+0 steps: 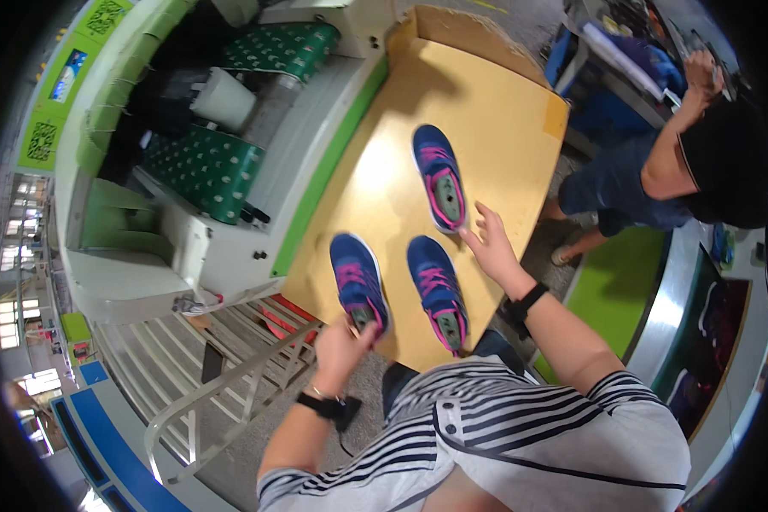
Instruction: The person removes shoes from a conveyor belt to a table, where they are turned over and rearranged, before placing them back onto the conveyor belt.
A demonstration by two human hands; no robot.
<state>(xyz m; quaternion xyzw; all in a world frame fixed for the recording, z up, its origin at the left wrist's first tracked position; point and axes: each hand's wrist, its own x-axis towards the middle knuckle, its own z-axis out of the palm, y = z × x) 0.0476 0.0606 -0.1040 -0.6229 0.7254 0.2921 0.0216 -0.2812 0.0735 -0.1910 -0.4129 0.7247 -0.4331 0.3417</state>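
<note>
Head view. Surface (503, 111): tan board. Three blue shoes with pink laces on it. Near-left shoe (357, 282): heel pinched in left hand (343, 343), at the board's near edge. Near-right shoe (438, 292): just beside, untouched. Far shoe (439, 177): right hand (489, 243) spread wide, fingertips at its heel. Green conveyor machine (205, 166) left of the board.

The three shoes, one near the left hand (343, 346), (357, 282), (436, 293) and (439, 177), look like blue woven cloth with pink laces and pale rubbery soles. The surface (495, 111) is smooth tan board, faintly glossy, perhaps wood. The rack (230, 384) is dull grey metal.
</note>
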